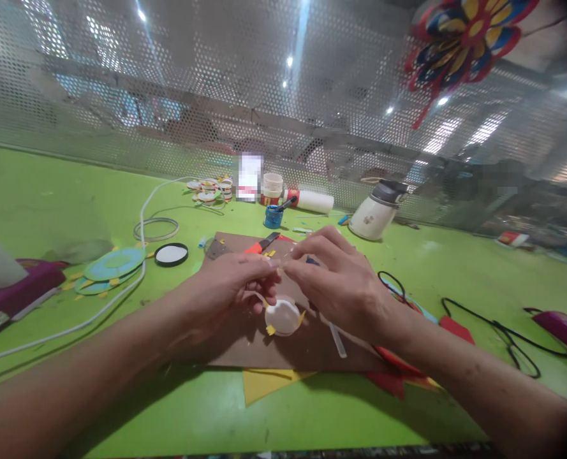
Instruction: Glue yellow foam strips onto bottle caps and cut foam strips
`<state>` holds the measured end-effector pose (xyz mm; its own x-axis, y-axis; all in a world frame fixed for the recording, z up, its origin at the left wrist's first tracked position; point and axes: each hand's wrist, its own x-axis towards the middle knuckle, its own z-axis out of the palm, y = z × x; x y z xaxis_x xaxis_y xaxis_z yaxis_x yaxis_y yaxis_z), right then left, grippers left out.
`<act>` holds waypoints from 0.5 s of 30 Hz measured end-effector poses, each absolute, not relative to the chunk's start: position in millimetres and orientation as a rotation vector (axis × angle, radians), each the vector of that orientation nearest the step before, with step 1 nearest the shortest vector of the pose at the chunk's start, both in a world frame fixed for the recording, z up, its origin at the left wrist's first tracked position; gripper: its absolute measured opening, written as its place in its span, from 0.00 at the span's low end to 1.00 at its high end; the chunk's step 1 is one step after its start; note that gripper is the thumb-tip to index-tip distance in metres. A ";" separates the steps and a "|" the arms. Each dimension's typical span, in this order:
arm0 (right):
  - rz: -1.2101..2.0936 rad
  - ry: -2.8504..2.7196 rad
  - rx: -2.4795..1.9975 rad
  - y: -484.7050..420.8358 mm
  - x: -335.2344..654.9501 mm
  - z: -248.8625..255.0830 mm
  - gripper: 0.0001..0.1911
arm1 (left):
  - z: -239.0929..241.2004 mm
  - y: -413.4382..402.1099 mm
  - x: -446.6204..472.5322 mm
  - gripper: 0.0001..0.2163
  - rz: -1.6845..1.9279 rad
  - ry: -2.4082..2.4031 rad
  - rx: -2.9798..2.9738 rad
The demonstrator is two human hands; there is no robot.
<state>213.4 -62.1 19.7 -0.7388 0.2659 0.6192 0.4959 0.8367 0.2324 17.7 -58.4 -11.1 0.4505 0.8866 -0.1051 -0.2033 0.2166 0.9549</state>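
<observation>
My left hand (238,280) and my right hand (338,274) meet above a brown board (235,347), their fingertips almost touching. Each is closed in a pinch; whatever lies between the fingers is too small to make out. Just below the left fingers, a white round paper piece (283,317) with small yellow bits on its edge rests on the board. Beside my right hand lies a translucent stick (338,341). Behind the fingers are an orange-handled cutter (261,245) and small yellow scraps (268,254).
Yellow paper (264,386) and red paper (388,382) poke out under the board. Behind stand a blue pot (273,218), paper cups (272,185) and a white kettle (374,213). A white cable (120,293) and a power strip (34,290) are at left, a black cable (493,324) at right.
</observation>
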 end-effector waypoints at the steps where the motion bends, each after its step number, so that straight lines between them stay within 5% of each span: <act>1: -0.574 -2.437 -0.528 -61.8 215.7 20.0 0.12 | -11.3 -58.7 17.0 0.09 0.841 0.748 1.084; 7: -0.542 -2.475 -0.597 -61.5 225.8 15.8 0.12 | -9.5 -62.5 17.7 0.05 0.842 0.669 1.012; 15: 0.581 -2.091 -1.051 -70.0 224.7 21.4 0.08 | -7.7 -68.6 22.2 0.08 0.969 0.838 1.034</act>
<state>224.7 -70.0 21.4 -0.4138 0.8201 0.3952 0.4987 0.5674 -0.6553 22.2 -68.6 -7.7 0.3488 0.9307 -0.1099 -0.2435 0.2033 0.9484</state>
